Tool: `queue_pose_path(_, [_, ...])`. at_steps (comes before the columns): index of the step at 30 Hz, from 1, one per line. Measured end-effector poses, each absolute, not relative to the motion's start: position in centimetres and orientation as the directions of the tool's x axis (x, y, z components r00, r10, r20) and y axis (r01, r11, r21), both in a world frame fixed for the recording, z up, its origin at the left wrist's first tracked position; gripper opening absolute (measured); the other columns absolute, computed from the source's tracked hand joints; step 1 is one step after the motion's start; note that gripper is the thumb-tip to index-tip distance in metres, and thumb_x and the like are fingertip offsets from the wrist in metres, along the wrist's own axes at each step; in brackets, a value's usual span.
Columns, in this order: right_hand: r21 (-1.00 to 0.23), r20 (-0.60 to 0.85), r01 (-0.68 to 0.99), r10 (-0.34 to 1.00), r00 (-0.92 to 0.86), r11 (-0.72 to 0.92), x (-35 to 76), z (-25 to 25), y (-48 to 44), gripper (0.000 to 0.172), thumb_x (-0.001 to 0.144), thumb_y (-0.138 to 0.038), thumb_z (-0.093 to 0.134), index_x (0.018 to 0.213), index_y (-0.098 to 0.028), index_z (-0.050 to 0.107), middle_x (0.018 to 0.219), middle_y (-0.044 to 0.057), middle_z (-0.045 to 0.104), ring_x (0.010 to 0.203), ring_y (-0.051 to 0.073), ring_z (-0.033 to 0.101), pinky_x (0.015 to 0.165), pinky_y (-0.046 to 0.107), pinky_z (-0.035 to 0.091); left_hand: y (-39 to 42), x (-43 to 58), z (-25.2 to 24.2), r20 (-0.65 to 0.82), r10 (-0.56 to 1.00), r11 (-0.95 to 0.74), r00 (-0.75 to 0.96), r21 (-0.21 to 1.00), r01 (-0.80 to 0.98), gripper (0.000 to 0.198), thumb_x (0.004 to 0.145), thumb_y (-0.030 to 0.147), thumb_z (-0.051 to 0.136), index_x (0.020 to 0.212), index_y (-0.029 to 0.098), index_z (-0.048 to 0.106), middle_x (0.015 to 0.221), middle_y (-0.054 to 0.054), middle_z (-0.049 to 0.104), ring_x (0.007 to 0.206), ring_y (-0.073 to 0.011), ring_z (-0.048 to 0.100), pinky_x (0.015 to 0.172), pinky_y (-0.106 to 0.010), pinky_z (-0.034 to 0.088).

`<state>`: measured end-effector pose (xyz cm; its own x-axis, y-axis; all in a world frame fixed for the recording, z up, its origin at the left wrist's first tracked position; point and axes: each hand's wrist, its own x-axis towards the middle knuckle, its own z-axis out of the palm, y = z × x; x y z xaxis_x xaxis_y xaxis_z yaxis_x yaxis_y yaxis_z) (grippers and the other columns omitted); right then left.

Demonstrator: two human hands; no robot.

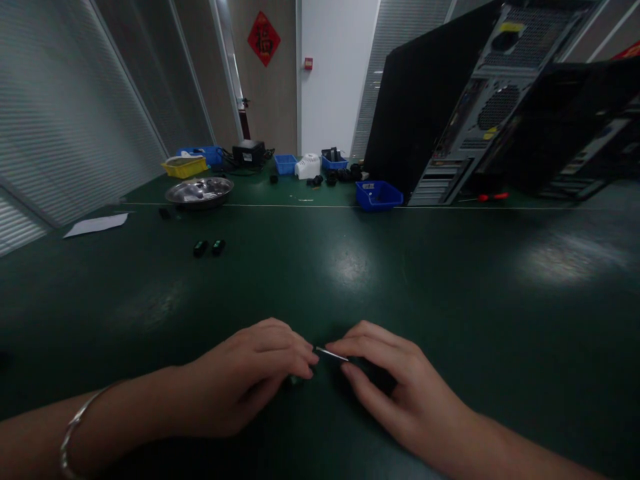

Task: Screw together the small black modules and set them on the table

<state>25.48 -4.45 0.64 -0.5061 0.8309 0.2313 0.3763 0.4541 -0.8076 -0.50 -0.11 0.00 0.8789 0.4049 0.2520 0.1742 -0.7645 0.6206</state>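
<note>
My left hand [270, 360] is closed, its fingertips pressed around a small black piece with a green patch [295, 381]. Most of that piece is hidden by the fingers. My right hand [400, 373] pinches a thin, shiny metal strip [333, 354] between thumb and fingers. The strip's far end points left, close to my left fingertips; whether it touches the black piece cannot be made out. Both hands are low over the green table [280, 280]. Farther off to the left lie two small black pieces with green tops [218, 247], side by side.
Along the back stand a metal bowl [200, 191], a yellow tray [185, 167], a blue bin [379, 196] and a white plastic part [308, 167]. Black computer cases [425, 93] rise at the back right. A white paper [97, 225] lies at the left.
</note>
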Motion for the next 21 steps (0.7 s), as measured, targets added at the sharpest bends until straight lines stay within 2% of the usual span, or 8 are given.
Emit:
queue_pose_path(5, [-0.808, 0.232, 0.379, 0.834, -0.5, 0.452, 25.5, 0.55, -4.4, 0.027, 0.096, -0.01, 0.052, 0.114, -0.021, 0.069, 0.098, 0.006, 0.067, 0.088, 0.018, 0.065, 0.077, 0.031, 0.054, -0.11, -0.12, 0.31, 0.248, 0.444, -0.787, 0.861, 0.567, 0.243, 0.022, 0.094, 0.007, 0.056, 0.11, 0.021, 0.064, 0.105, -0.008, 0.068, 0.096, -0.0209, 0.062, 0.088, -0.034, 0.049])
queue_pose_path(8, [-0.809, 0.229, 0.379, 0.835, -0.501, 0.45, 25.48, 0.48, -4.41, 0.027, 0.095, -0.01, 0.052, 0.114, -0.021, 0.069, 0.097, 0.006, 0.066, 0.087, 0.018, 0.064, 0.076, 0.031, 0.054, -0.09, -0.16, 0.12, 0.279, 0.439, -0.805, 0.854, 0.545, 0.236, 0.019, 0.094, 0.009, 0.058, 0.109, 0.02, 0.064, 0.107, -0.008, 0.068, 0.098, -0.0214, 0.062, 0.088, -0.033, 0.05])
queue_pose_path(11, [-0.807, 0.232, 0.377, 0.831, -0.506, 0.455, 25.45, 0.47, -4.42, 0.028, 0.095, -0.01, 0.052, 0.114, -0.021, 0.069, 0.097, 0.006, 0.067, 0.087, 0.018, 0.064, 0.076, 0.031, 0.054, -0.01, -0.28, -0.21, 0.288, 0.421, -0.796, 0.86, 0.572, 0.198, 0.021, 0.095, 0.008, 0.058, 0.111, 0.02, 0.064, 0.116, -0.009, 0.068, 0.104, -0.0213, 0.063, 0.092, -0.033, 0.05])
queue_pose_path(15, [-0.808, 0.223, 0.379, 0.829, -0.513, 0.451, 25.45, 0.64, -4.44, 0.027, 0.095, -0.01, 0.052, 0.114, -0.02, 0.069, 0.098, 0.006, 0.067, 0.088, 0.018, 0.064, 0.076, 0.032, 0.054, 0.09, -0.47, -0.52, 0.272, 0.43, -0.789, 0.861, 0.576, 0.213, 0.015, 0.094, 0.01, 0.062, 0.105, 0.02, 0.065, 0.108, -0.007, 0.07, 0.098, -0.0193, 0.065, 0.087, -0.029, 0.052])
queue_pose_path(21, [-0.803, 0.222, 0.372, 0.813, -0.539, 0.466, 25.59, 0.69, -4.48, 0.027, 0.096, -0.011, 0.051, 0.115, -0.021, 0.069, 0.099, 0.006, 0.067, 0.089, 0.018, 0.064, 0.077, 0.031, 0.053, 0.17, -0.49, -0.52, 0.331, 0.412, -0.846, 0.849, 0.485, 0.221, 0.009, 0.095, 0.015, 0.063, 0.099, 0.021, 0.068, 0.1, -0.006, 0.07, 0.089, -0.0186, 0.064, 0.078, -0.027, 0.051])
